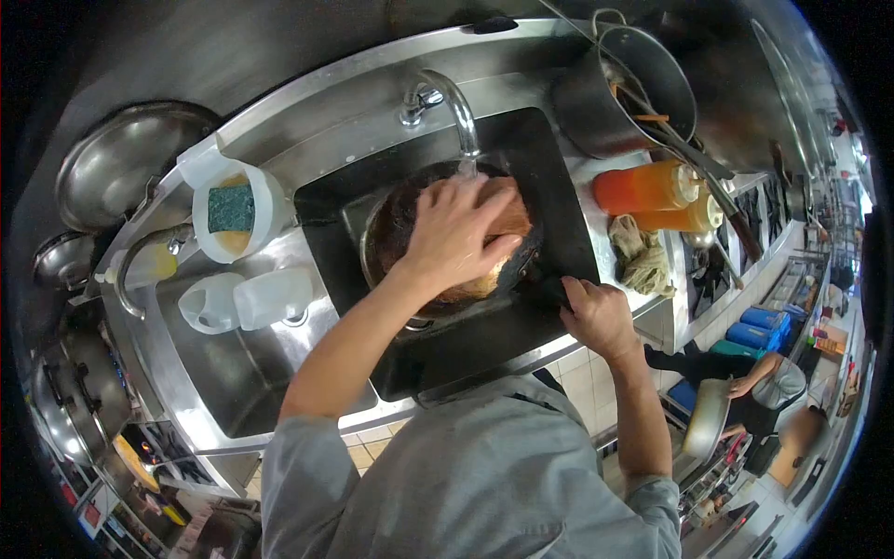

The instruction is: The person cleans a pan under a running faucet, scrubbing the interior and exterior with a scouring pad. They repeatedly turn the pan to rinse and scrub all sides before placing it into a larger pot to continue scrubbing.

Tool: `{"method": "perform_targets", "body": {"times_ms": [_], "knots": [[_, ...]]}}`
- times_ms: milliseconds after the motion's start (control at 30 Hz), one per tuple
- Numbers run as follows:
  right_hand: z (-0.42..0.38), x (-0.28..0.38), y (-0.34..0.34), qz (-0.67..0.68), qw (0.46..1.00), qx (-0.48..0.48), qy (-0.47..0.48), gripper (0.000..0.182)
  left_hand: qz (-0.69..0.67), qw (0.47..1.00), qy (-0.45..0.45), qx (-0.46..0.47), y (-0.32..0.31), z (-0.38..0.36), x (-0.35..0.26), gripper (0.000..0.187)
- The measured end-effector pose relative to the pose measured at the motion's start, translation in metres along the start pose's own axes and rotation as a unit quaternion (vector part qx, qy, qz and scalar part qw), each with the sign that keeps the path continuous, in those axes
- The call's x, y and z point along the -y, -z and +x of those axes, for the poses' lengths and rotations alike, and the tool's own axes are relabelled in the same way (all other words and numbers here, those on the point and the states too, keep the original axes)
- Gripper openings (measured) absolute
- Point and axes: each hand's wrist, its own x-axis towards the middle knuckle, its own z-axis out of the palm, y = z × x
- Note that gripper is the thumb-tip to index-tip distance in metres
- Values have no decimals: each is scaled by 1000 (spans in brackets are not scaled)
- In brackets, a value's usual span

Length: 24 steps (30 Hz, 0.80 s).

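A dark round pan (524, 265) sits in the black-lined sink basin, under the curved faucet (458, 104), where water appears to run. My left hand (458, 233) lies spread over the pan, its fingers apart near the water stream, against a brownish surface. Whether something thin lies under the palm cannot be made out. To the right, my right hand (599, 315) is wrapped round the pan's black handle (545, 287). A metal bowl-like rim (367, 244) shows at the left, beneath the pan.
Left are a white container (265, 207) with a green scouring pad (230, 209) and cut plastic jugs (272, 299). Right stand a large pot (577, 102), orange bottles (643, 189) and a crumpled cloth (641, 256). Another person (778, 384) holds a pot (708, 417) at the lower right.
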Motion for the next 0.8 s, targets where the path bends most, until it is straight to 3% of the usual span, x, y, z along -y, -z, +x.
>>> {"method": "perform_targets", "body": {"times_ms": [33,100,133,167,267,333,367,400,433,500,533,600,733,800], "knots": [[-1,-2,0,-3,1000,0,-4,41,-3,1000,-4,-1,-5,18,2,65],[-8,-3,-3,11,1000,4,-19,41,-43,987,-20,155,-17,52,8,66],[-11,-4,-4,15,1000,-2,-24,41,-15,981,-20,191,-13,67,10,65],[-16,-4,-5,16,1000,1,-26,41,-82,973,-6,216,-20,81,24,64],[-30,-2,-6,45,998,-20,-51,40,-164,951,107,239,-47,94,66,72],[-46,-1,-5,30,995,4,-96,41,-181,929,191,261,-37,87,88,91],[-54,-3,-5,31,994,5,-101,41,-244,888,271,279,-30,81,100,100],[-63,-6,-6,31,994,3,-109,42,-351,809,382,276,-32,67,103,102],[-71,-10,-7,30,993,0,-116,44,-350,809,380,279,-36,55,104,102],[-81,-14,-11,34,993,-16,-114,46,-547,642,480,241,-52,34,111,95],[-85,-17,-15,39,992,-24,-120,45,-547,642,480,242,-64,31,117,95],[-91,-22,-19,48,989,-34,-133,41,-690,541,452,167,-79,28,119,81],[-95,-27,-37,93,972,-80,-201,39,-741,538,390,90,-52,38,100,71],[-93,-28,-53,136,962,-63,-227,40,-724,586,362,48,-33,39,89,67]]}}
